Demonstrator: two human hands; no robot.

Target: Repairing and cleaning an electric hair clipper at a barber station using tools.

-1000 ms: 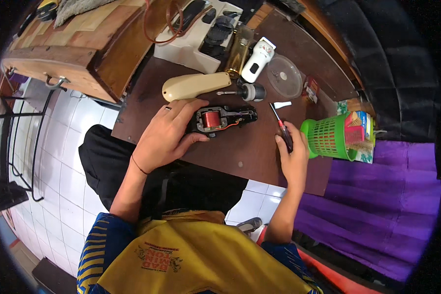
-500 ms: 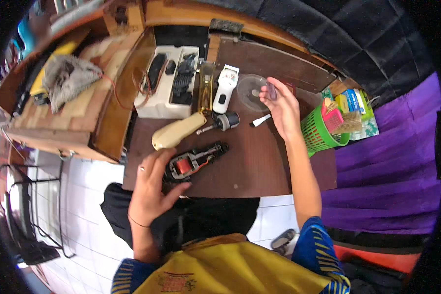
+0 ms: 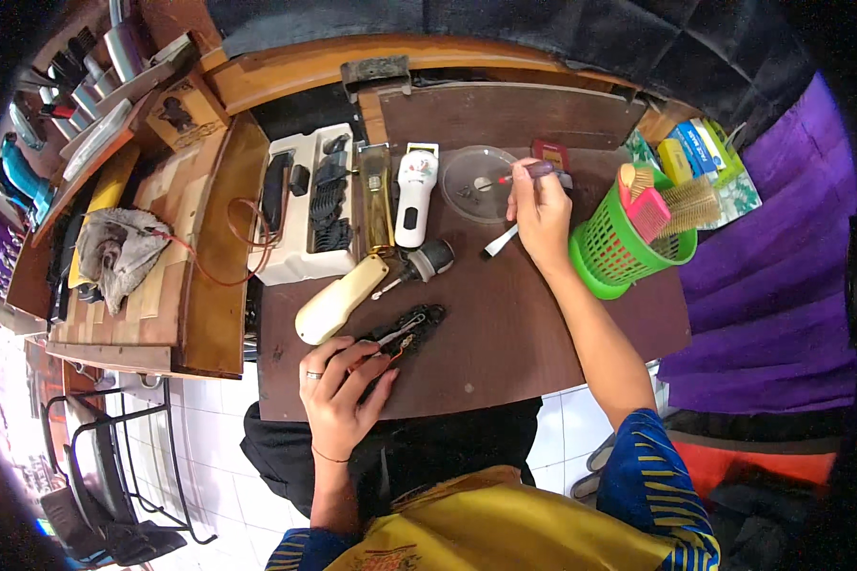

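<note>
In the left hand [image 3: 341, 392] an opened clipper [image 3: 411, 329] is held, seemingly steadied; in the right hand [image 3: 543, 215], a screwdriver [image 3: 540, 169] is gripped. Careful aim seems needed.

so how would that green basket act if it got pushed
The green perforated basket looks like thin plastic, so its walls may flex a little. With the pink comb and bristle brush sticking above its rim, a high push could tip it.

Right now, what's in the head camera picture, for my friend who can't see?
A person's right hand holds a purple-handled screwdriver near a clear round dish, while the left hand covers part of an opened black device on a brown table. Nearby are a cream casing, a white clipper and a green basket of combs and brushes.
</note>
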